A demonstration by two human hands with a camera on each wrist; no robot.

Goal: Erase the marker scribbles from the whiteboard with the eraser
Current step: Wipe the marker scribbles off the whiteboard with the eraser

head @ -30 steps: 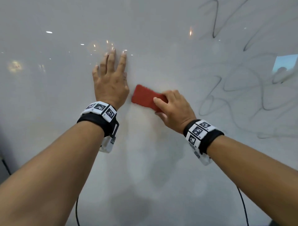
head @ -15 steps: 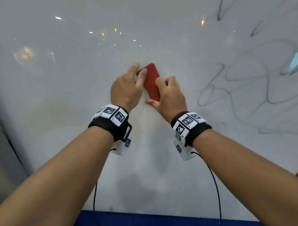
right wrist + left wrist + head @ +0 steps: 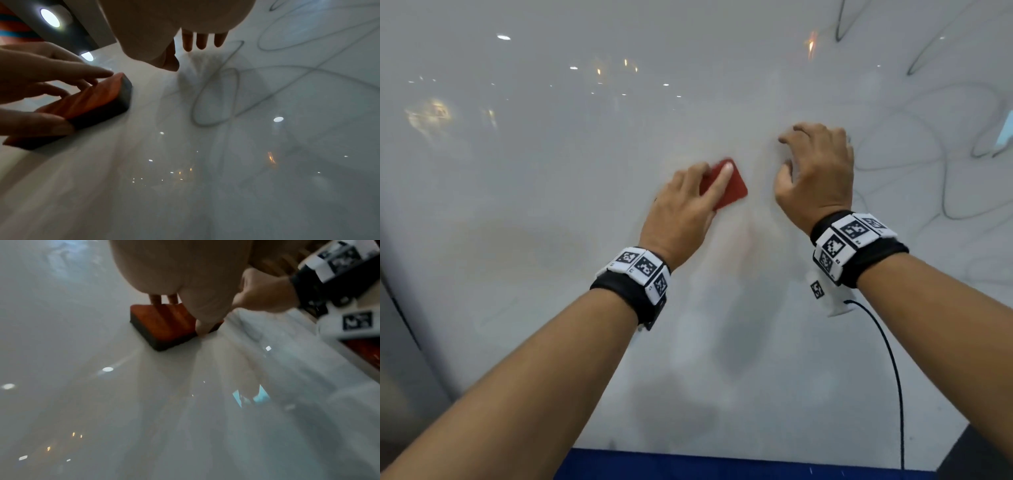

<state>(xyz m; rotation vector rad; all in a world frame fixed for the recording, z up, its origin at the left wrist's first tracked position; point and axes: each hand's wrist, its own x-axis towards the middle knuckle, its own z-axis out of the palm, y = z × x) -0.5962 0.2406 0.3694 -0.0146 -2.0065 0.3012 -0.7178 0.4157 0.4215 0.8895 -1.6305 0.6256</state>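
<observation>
The left hand (image 3: 681,209) is gripping the red eraser (image 3: 729,186), fingers curled over it, pressing it flat against the whiteboard (image 3: 551,205). The right hand (image 3: 815,174) is hovering beside it, loosely curled, holding nothing. Marker scribbles (image 3: 914,164) are lying just right of it.

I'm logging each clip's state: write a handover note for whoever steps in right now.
Left hand: grips the red eraser, pressed flat on the whiteboard.
Right hand: holds nothing, fingers loosely curled by the board.
Done: the area around and left of the eraser looks clean.
Left: the marker scribbles on the right side.
</observation>
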